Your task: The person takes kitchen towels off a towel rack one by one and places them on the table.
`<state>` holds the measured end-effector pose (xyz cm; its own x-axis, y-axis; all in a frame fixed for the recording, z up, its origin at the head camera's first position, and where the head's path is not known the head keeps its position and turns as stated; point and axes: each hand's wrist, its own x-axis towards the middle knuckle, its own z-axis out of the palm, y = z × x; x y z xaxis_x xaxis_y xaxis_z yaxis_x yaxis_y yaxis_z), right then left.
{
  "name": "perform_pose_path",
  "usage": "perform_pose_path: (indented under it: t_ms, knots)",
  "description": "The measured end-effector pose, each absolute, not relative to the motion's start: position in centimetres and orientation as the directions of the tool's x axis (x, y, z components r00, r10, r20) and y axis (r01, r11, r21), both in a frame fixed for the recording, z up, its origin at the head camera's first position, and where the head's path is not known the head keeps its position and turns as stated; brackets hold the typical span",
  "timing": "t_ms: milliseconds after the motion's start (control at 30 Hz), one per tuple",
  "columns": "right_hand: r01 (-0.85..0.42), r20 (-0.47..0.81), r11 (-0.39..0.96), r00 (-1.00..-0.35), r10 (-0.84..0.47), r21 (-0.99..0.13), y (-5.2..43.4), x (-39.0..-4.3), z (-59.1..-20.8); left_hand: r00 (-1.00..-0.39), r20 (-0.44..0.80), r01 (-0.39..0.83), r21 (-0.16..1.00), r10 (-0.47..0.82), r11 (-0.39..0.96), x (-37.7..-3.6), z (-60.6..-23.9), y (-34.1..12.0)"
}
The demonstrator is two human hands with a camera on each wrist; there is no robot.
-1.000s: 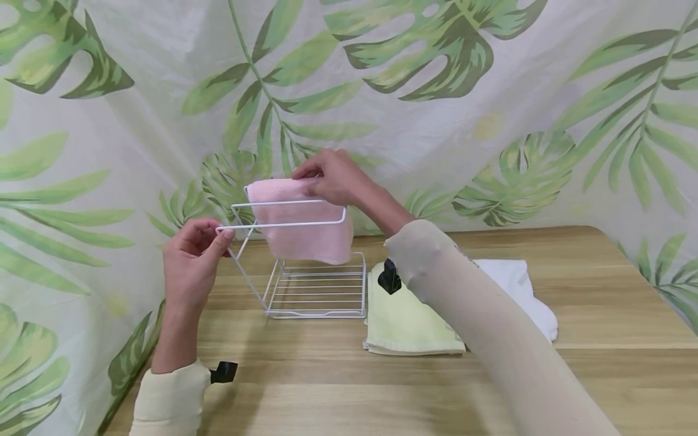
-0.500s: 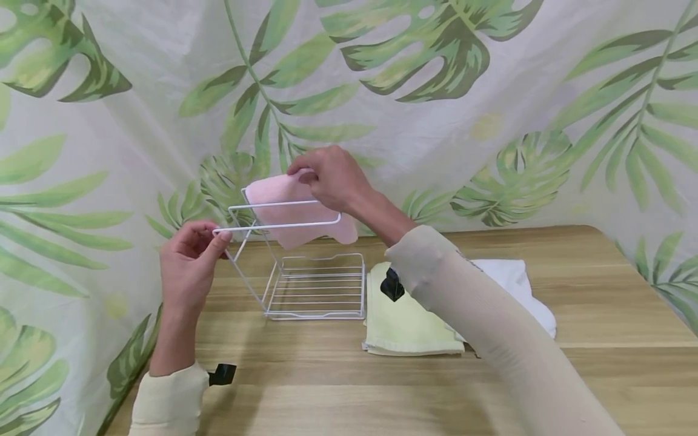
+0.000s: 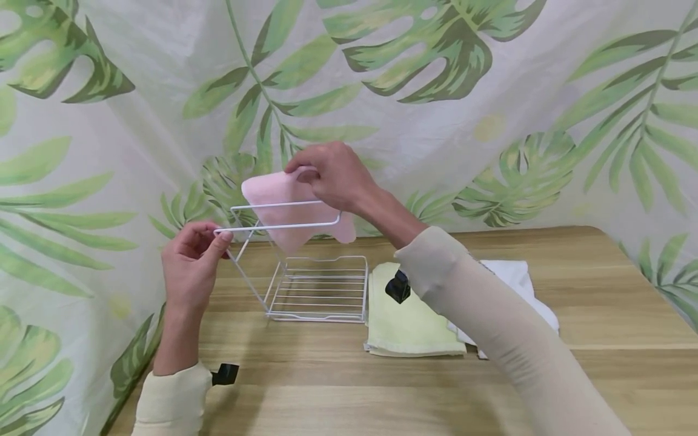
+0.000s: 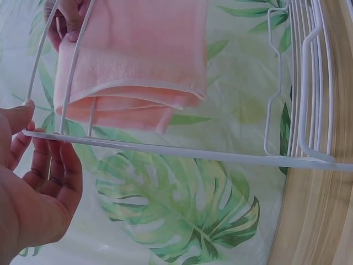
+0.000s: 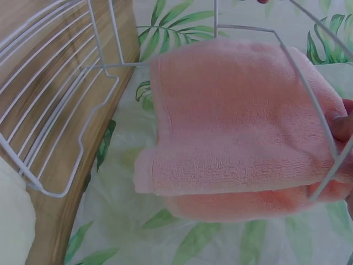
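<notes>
Folded pink towel (image 3: 291, 206), held at its top edge by the right hand (image 3: 332, 175), whose fingers and thumb pinch the cloth above the upper bars of the white wire rack (image 3: 305, 266). Compared with a second earlier, the towel sits higher: its lower edge, which then hung down close to the rack's bottom grid, now ends just below the front bar, well clear of the grid. The right hand has risen with it. The lift suggests the towel is being drawn up and out of the rack rather than settled onto it. In the right wrist view the towel (image 5: 242, 132) shows as a double fold between the wires. The left hand (image 3: 191, 266) has not shifted; thumb and fingers grasp the front bar's left end, steadying the frame, as the left wrist view confirms (image 4: 38, 187). The rack stands on a wooden table (image 3: 349, 387). Just right of it lie a folded yellow towel (image 3: 406, 321) and, beyond that, a white towel (image 3: 518, 281), both unmoved.
</notes>
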<state>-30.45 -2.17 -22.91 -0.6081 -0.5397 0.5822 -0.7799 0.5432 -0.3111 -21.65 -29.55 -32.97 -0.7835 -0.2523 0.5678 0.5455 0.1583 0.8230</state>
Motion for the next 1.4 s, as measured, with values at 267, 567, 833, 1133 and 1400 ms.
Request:
perform_pose_path:
  t_ms: [267,567,833,1133,1400]
  knots:
    - [-0.805,0.576,0.516,-0.58,-0.577,-0.293,-1.7,-28.5,-22.2,-0.773,0.576,0.561,0.817,-0.265,0.136,-21.7,-33.0,-29.5]
    - [-0.866,0.638,0.441,-0.48,-0.602,-0.236,-0.3,-26.7,-22.9,-0.762,0.591,0.582,0.804,-0.266,0.12,-21.8,-33.1,-29.2]
    - [-0.925,0.736,0.372,-0.302,-0.606,-0.074,1.0,-25.6,-23.9,-0.753,0.597,0.598,0.796,-0.277,0.09,-21.9,-33.1,-29.1]
    - [-0.939,0.811,0.331,-0.118,-0.574,0.098,2.7,-24.4,-24.9,-0.751,0.596,0.592,0.798,-0.285,0.11,-21.8,-33.0,-29.0]
    - [-0.952,0.846,0.275,-0.035,-0.532,0.134,4.6,-24.2,-26.3,-0.752,0.593,0.584,0.802,-0.288,0.127,-21.8,-33.0,-29.0]
